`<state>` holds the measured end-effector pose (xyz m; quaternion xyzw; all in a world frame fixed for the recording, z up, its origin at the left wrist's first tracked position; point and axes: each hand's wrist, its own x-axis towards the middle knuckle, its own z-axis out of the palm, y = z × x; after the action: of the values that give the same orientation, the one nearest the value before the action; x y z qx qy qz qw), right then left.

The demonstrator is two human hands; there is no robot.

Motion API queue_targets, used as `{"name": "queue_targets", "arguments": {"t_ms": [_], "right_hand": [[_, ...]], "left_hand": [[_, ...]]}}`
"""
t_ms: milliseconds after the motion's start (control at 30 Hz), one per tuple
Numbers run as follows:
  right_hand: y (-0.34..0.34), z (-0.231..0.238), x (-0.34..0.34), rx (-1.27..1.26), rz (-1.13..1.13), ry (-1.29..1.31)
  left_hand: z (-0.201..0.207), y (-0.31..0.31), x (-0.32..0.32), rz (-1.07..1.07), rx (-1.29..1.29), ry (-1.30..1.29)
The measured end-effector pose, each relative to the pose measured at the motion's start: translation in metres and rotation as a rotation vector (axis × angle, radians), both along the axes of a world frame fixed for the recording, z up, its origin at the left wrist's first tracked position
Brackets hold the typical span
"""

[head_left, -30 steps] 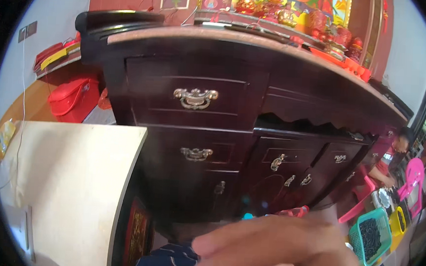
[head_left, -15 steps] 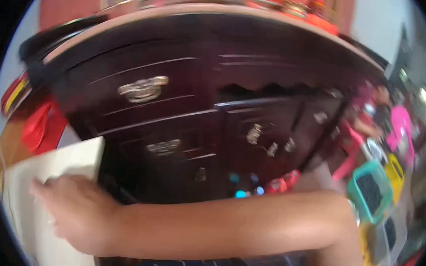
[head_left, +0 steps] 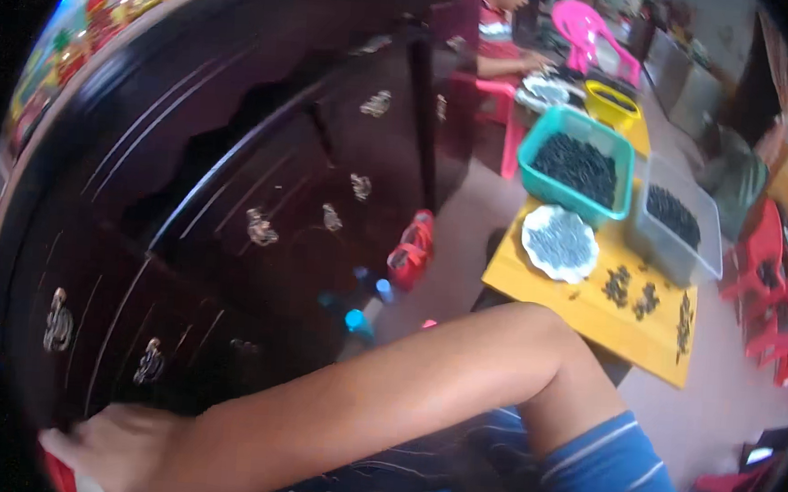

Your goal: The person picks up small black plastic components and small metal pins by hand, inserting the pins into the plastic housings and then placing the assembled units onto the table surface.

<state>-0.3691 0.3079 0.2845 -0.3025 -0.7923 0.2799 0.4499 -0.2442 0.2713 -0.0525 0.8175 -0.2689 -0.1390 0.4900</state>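
My right arm crosses the lower part of the view, elbow to the right and forearm reaching left. At the lower left edge is my right hand, blurred, its fingers mostly turned out of sight. It is beside a red thing that is cut off by the rim. A sliver of something white shows just under the hand. Whether the fingers hold anything is hidden. My left hand is not in view.
A dark wooden cabinet fills the left. On a yellow table stand a teal basket and a clear bin of black pieces, and a white scalloped dish. A person sits beyond; red chairs stand right.
The view has swung right, bringing the yellow table nearer the middle. My right hand, earlier over a white board, now appears lower at the left rim; most of that board has left the view.
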Motion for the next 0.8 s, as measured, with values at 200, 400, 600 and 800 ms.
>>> {"name": "queue_targets", "arguments": {"t_ms": [200,400,600,800], "right_hand": [[-0.115,-0.117,0.169,-0.003,-0.295,-0.002],[-0.257,-0.219,0.233,-0.378,-0.497,0.288],[-0.358,-0.264,0.24,-0.571,-0.427,0.651],[-0.414,-0.283,0.247,-0.556,-0.528,0.744]], "left_hand": [[0.008,-0.023,0.037,-0.081,0.051,0.018],[0.021,-0.056,0.079,-0.123,0.083,-0.01],[0.023,-0.121,0.134,0.141,0.153,-0.323],[0.021,-0.167,0.172,0.225,0.186,-0.345]]}}
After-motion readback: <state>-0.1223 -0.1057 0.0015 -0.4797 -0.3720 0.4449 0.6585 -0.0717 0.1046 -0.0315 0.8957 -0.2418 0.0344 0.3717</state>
